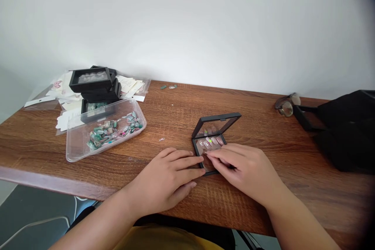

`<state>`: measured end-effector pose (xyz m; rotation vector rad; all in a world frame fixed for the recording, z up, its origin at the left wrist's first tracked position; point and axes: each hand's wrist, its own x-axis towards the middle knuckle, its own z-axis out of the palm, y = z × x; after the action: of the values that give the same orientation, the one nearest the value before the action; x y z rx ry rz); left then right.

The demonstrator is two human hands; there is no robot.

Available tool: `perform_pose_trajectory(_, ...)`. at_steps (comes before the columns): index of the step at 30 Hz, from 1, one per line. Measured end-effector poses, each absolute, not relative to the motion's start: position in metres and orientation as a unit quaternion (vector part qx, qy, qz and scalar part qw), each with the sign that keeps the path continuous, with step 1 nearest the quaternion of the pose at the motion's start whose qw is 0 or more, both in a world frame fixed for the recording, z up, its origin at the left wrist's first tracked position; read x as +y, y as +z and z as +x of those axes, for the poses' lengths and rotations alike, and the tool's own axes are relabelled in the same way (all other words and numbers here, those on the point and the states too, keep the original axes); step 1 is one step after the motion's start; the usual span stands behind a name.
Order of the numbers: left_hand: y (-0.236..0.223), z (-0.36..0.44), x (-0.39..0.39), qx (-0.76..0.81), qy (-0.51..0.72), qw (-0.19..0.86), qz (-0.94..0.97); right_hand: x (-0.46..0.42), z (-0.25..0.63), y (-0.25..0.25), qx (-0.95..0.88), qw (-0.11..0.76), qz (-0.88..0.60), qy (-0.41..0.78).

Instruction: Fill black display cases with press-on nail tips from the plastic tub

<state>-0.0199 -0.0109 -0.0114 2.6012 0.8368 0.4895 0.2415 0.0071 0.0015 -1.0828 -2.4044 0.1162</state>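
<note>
A black display case (231, 118) stands with its clear lid raised, and a row of press-on nails (210, 141) lies in its upper part, one with a bright green flower. My left hand (175, 172) lies open beside the case, fingers stretched out and fingertips at its left edge. Over the lower part of the case, my right hand (246, 164) has thumb and fingers pinched together on what looks like a small press-on nail, mostly hidden by the fingertips. To the left, a clear plastic tub (69, 149) holds many loose press-on nails (102, 133), mostly green and pink.
Several black cases (93, 82) are stacked behind the tub, on paper cards (131, 86) and plastic sleeves. A few loose nails (172, 86) lie near the wall. Eyeglasses (285, 107) and a black bag (345, 133) are at the right on the wooden table (252, 105).
</note>
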Motion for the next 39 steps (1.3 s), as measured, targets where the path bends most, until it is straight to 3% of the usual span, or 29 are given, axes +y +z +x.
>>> perform_pose_trajectory(10, -0.009, -0.021, -0.011, 0.295, 0.182, 0.178, 0.921, 0.005, 0.247, 0.007, -0.833, 0.263, -0.444, 0.199)
perform_pose_trajectory(21, -0.009, -0.021, -0.011, 0.302, 0.179, 0.178, 0.919, 0.012, 0.251, 0.004, -0.809, 0.214, -0.49, 0.244)
perform_pose_trajectory(29, -0.009, -0.022, -0.012, 0.302, 0.169, 0.185, 0.92, 0.01, 0.245, 0.005, -0.809, 0.197, -0.506, 0.222)
perform_pose_trajectory(39, -0.011, -0.021, -0.011, 0.295, 0.186, 0.165, 0.923, 0.007, 0.228, 0.002, -0.828, 0.202, -0.513, 0.099)
